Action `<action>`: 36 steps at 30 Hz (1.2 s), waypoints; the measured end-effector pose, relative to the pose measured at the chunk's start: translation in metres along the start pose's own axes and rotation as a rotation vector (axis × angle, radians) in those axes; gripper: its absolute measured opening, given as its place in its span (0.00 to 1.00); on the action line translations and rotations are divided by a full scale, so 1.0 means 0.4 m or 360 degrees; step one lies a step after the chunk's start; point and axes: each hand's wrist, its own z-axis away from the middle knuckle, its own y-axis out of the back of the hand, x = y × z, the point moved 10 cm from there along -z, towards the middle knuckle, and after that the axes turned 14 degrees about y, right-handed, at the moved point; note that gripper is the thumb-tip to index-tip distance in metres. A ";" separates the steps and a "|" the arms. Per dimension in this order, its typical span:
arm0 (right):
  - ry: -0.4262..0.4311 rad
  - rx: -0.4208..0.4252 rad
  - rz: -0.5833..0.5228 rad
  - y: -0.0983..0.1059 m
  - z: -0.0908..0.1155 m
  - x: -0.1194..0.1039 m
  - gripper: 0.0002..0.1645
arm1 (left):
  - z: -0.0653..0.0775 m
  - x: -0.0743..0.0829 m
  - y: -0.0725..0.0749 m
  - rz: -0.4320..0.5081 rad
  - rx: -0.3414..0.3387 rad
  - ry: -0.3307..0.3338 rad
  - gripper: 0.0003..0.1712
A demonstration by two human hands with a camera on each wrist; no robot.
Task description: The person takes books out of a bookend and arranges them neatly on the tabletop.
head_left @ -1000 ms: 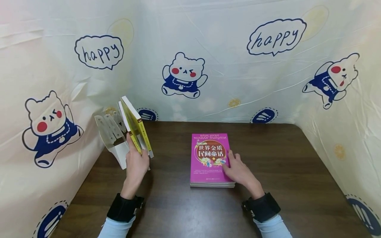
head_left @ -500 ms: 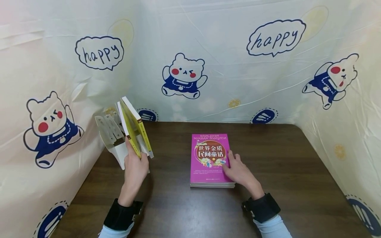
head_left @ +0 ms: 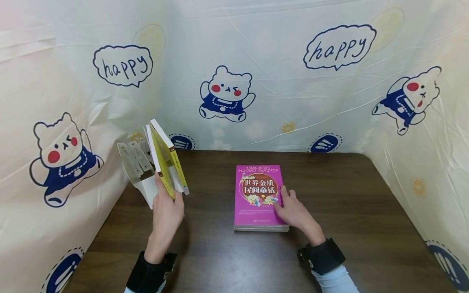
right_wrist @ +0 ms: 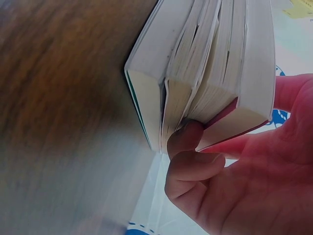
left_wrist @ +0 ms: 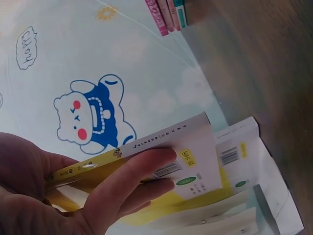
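My left hand [head_left: 166,217] grips a thin book with a yellow and white cover [head_left: 159,160] by its lower end. In the left wrist view its printed spine [left_wrist: 164,137] lies between the thumb and fingers. The book leans at a white book holder [head_left: 148,188] with upright dividers, beside a second yellow and white book [head_left: 178,165]. At the middle right lies a stack of books [head_left: 258,193] with a magenta cover on top. My right hand [head_left: 296,211] holds its right side, thumb on the cover, bent fingers [right_wrist: 188,137] against the page edges.
Under everything is a dark brown wooden table [head_left: 220,260]. A pale curtain [head_left: 278,101] printed with bears stands around its back and sides. The holder is close to the curtain at the left back corner.
My left hand has drawn back slightly toward me, bringing the held book a little out from the second book. The right hand and the stack have stayed put.
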 end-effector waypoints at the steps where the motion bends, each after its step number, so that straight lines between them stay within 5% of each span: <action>1: 0.0007 0.0004 0.0002 0.000 0.000 -0.001 0.52 | 0.004 0.001 0.001 -0.0004 -0.0002 0.0004 0.48; 15: 0.0015 -0.0001 -0.0019 0.000 0.002 -0.001 0.53 | 0.061 0.014 0.011 -0.0010 -0.0083 0.0069 0.46; 36: 0.0015 0.0017 -0.0022 0.003 -0.004 -0.001 0.50 | 0.134 0.066 0.035 0.0010 -0.0041 -0.0010 0.42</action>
